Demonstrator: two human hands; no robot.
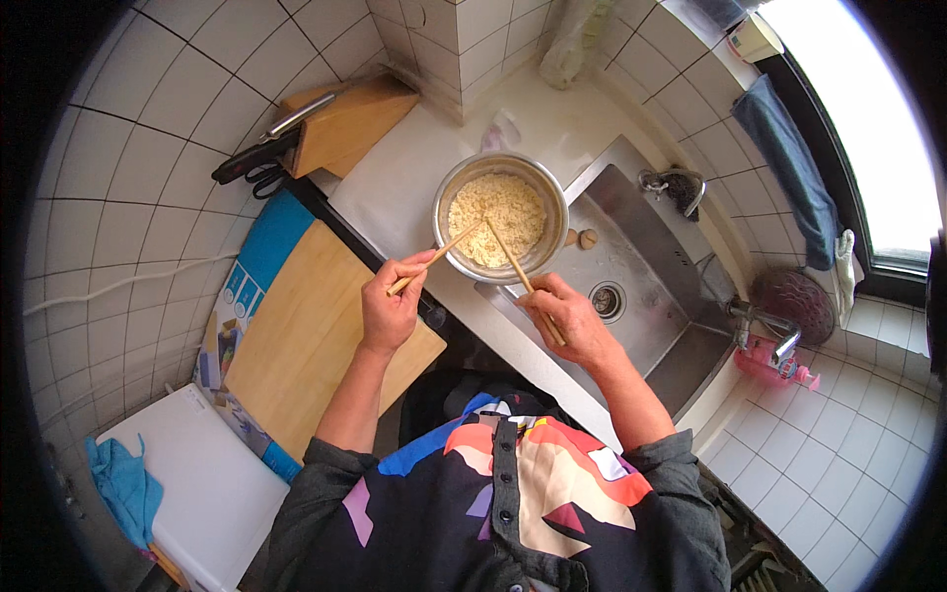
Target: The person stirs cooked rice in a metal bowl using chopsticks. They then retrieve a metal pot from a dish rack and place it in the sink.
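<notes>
A round metal bowl stands at the counter's edge, partly beside the sink. Crumbly pale yellow dough-like flakes fill its bottom. My left hand grips one wooden chopstick at the bowl's left side. My right hand holds another wooden chopstick at the lower right of the bowl. The two tips come close together in the flakes. Neither hand touches the flakes.
Cracked eggshells lie in the steel sink at right. A knife block with knives and scissors stands at upper left. A wooden board lies left of me. A pink soap bottle rests beside the faucet.
</notes>
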